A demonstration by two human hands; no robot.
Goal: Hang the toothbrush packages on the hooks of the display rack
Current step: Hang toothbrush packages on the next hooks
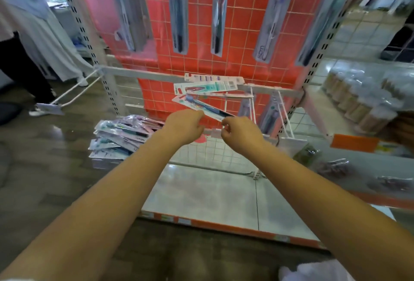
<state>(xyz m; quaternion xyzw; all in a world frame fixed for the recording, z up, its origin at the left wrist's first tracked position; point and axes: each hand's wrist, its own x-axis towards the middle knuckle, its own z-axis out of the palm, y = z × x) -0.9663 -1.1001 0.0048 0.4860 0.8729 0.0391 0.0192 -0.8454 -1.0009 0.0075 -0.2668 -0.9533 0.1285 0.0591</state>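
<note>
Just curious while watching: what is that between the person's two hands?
In the head view, a toothbrush package spans the gap, with the left hand and the right hand each pinching it.

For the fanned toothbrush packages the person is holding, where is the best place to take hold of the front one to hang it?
Judging by its pose, pinch the front package at its free right end, coming from the right, as the right hand does; the left hand holds the fan's lower edge.

Five hanging toothbrush packages (178, 13), three fanned packages (208, 87), two hands (184, 127).
</note>
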